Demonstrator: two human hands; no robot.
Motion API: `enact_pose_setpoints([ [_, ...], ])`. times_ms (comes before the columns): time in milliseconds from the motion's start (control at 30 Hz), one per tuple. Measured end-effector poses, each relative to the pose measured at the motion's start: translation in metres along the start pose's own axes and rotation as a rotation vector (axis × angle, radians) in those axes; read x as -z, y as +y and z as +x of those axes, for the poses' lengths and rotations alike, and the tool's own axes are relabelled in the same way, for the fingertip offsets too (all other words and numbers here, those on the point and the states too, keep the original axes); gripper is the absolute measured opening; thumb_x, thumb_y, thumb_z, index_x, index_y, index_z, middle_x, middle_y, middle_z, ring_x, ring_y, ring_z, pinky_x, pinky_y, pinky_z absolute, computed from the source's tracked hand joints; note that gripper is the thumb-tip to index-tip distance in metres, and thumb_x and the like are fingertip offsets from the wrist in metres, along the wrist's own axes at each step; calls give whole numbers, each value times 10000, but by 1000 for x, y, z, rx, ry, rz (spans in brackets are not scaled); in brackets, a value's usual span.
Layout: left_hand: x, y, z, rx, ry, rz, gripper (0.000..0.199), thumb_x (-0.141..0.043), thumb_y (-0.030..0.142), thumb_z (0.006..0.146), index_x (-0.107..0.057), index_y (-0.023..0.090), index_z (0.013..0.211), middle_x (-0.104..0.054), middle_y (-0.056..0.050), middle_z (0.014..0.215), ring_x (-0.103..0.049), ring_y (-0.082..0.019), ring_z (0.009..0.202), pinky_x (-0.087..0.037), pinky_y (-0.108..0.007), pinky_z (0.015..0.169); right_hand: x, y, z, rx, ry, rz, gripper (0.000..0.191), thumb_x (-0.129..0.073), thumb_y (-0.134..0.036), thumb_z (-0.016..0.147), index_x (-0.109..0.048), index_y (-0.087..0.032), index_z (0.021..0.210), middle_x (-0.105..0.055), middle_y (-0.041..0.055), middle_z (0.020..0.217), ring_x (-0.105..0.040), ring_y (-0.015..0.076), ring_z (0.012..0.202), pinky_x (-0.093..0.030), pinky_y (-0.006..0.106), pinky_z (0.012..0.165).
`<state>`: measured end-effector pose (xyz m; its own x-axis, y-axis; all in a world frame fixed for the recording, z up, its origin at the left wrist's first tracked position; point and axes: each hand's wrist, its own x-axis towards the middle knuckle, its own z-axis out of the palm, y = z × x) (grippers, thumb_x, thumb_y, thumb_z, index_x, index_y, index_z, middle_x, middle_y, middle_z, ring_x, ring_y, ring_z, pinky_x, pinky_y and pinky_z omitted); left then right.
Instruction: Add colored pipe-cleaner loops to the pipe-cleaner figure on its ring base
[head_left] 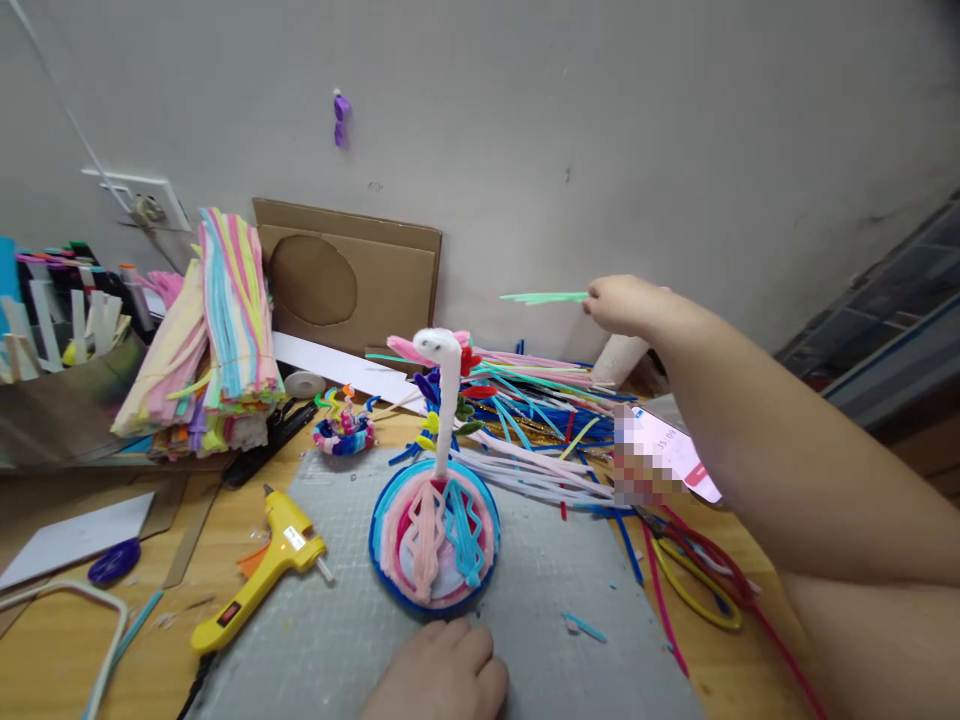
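Note:
A craft bird with a white neck and pink beak stands on a round, striped pipe-cleaner body on the grey cutting mat. My left hand rests at the near edge of that round body, its fingers curled; whether it grips anything is hidden. Raised at the right, near the wall, my right hand pinches a few light green pipe cleaners that point left. Loose pipe cleaners in many colours lie behind the bird.
A yellow glue gun lies left of the bird. Pipe-cleaner bundles and cardboard lean behind. A small colourful ring sits on the mat's far edge. Yellow-handled scissors and a phone lie at the right.

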<state>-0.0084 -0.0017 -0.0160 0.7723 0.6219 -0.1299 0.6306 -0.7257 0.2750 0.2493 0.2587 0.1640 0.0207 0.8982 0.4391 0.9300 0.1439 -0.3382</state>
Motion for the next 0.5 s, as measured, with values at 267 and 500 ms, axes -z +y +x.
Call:
enact_pose_setpoints([
  [267,18,9,-4,134,7,-85,82,-586,234,765,-613,187,825,-655,-44,855,-603,-204,766,-405,-277,622,10,-43,-170,-324,-218,1562,113,-485,-304,844,-517,-243,754,-384,-42,596,-289,62,396,-237,163,340],
  [500,22,8,-19,394,695,-485,200,-440,218,832,-607,226,942,-652,-21,791,-582,-152,670,-420,-233,616,-65,-73,-280,-956,-730,1831,67,-576,-211,793,-520,-184,818,-561,-18,624,-541,90,496,-462,215,497],
])
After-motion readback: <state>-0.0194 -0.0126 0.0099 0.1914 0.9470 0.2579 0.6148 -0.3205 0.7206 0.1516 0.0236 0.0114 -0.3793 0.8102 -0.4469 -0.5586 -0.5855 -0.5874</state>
